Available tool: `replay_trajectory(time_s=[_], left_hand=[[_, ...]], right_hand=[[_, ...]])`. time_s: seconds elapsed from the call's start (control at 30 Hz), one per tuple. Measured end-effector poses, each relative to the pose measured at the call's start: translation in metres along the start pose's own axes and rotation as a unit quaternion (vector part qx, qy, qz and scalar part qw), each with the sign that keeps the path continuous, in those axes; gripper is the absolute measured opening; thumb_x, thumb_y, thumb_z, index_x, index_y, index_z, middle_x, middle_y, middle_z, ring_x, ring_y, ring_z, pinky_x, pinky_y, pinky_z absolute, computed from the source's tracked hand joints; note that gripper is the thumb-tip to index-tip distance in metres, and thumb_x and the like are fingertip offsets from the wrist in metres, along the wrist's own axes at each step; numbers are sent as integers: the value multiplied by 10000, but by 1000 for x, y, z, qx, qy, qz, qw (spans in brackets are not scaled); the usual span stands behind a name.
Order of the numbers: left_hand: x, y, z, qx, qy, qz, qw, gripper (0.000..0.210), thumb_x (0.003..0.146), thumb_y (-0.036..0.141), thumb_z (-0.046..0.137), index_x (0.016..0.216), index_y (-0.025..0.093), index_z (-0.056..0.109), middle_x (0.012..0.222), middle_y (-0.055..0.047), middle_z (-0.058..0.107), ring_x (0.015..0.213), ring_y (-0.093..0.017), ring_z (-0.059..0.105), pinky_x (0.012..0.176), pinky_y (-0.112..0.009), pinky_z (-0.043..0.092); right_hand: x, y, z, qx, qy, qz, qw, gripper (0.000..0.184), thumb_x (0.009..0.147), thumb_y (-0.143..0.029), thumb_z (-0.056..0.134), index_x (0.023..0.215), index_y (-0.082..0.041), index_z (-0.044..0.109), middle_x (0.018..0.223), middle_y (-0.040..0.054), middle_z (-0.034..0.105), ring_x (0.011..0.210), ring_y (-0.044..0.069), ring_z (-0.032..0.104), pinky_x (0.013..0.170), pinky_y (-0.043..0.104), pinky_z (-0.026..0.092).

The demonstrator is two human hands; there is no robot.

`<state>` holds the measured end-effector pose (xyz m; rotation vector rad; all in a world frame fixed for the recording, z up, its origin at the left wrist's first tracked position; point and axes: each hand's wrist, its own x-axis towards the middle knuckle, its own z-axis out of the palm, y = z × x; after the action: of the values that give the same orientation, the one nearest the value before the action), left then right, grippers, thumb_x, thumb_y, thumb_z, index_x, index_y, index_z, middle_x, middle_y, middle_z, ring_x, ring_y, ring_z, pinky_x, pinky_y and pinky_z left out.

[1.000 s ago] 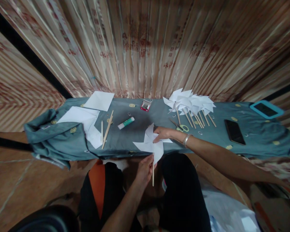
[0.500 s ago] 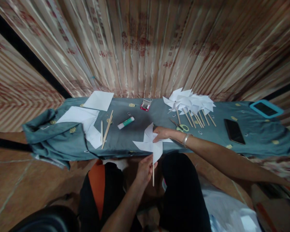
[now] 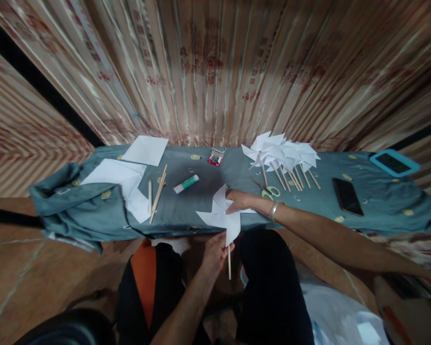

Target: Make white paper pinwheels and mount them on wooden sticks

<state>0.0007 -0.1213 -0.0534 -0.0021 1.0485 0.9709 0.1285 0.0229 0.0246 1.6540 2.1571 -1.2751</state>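
A white paper pinwheel (image 3: 224, 219) on a thin wooden stick (image 3: 229, 268) lies at the near edge of the cloth-covered table, its stick pointing down toward my lap. My left hand (image 3: 214, 251) is closed around the stick just under the lowest blade. From the right, my right hand (image 3: 238, 200) pinches the pinwheel at its centre, the thumb on the front. Its other fingers are partly hidden behind the paper. Green-handled scissors (image 3: 270, 192) lie beyond my right wrist, which wears a silver bangle (image 3: 274, 211).
Several finished pinwheels (image 3: 280, 151) are piled at the back right. A glue stick (image 3: 186, 184), a small red box of pins (image 3: 215, 157), loose wooden sticks (image 3: 159, 194) and white paper sheets (image 3: 145, 150) lie left of centre. A phone (image 3: 347, 196) and a blue-framed tablet (image 3: 394, 163) rest at right.
Both hands keep their hold on the pinwheel. The whole view has shifted very slightly, and the stick's lower end tilts a little to the right.
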Motion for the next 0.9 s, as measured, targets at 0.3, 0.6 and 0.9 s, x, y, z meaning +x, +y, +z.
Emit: replay_trajectory(time_s=[0.3, 0.6, 0.9], left_hand=[[0, -2, 4, -15, 3, 11, 1000, 275, 436, 174, 892, 652, 125, 729, 669, -48, 706, 596, -111, 609, 620, -223, 496], [0, -1, 1, -10, -3, 7, 1000, 218, 508, 126, 856, 689, 118, 735, 694, -49, 711, 603, -119, 625, 668, -245, 512], [2, -3, 0, -5, 3, 9, 1000, 212, 510, 141, 852, 682, 117, 731, 728, -70, 726, 621, -131, 636, 642, -242, 509]], right_hand=[[0, 17, 6, 77, -3, -6, 997, 137, 629, -234, 705, 720, -132, 691, 705, 3, 667, 672, 152, 580, 612, 218, 462], [2, 23, 4, 74, 1, -15, 997, 116, 603, -238, 727, 675, -153, 696, 665, -4, 662, 645, 159, 566, 583, 228, 441], [-1, 21, 3, 70, 2, -16, 997, 107, 622, -243, 714, 668, -147, 697, 660, -4, 653, 639, 144, 564, 560, 205, 411]])
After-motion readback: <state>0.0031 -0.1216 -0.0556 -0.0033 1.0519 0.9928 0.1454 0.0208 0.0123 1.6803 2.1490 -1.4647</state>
